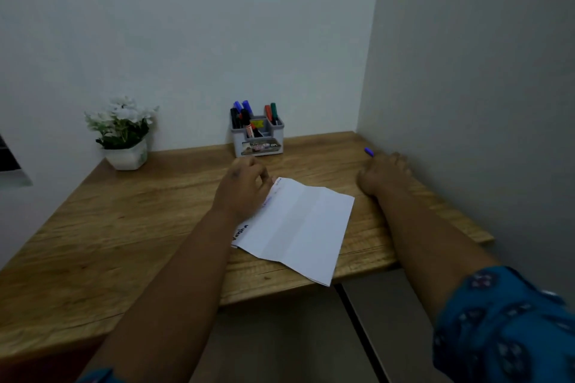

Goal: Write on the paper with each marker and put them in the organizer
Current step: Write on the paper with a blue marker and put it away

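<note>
Wooden counter (124, 227) set into a corner between two plain pale walls (217, 25), dim even light. White potted flowers (124, 130) at back left of counter. Grey floor (311, 336) below front edge, dark window edge (7, 155) far left.

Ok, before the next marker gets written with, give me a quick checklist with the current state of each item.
1. Paper held flat by left hand: ok.
2. Right hand on blue marker: ok, its tip shows past the fingers.
3. Marker cap off: cannot tell.
4. Blank space on the paper: ok, writing only along its left edge.
5. Room in grey organizer: cannot tell, it holds several markers.
6. Paper fully on wooden desk: not ok, near corner overhangs.
</note>
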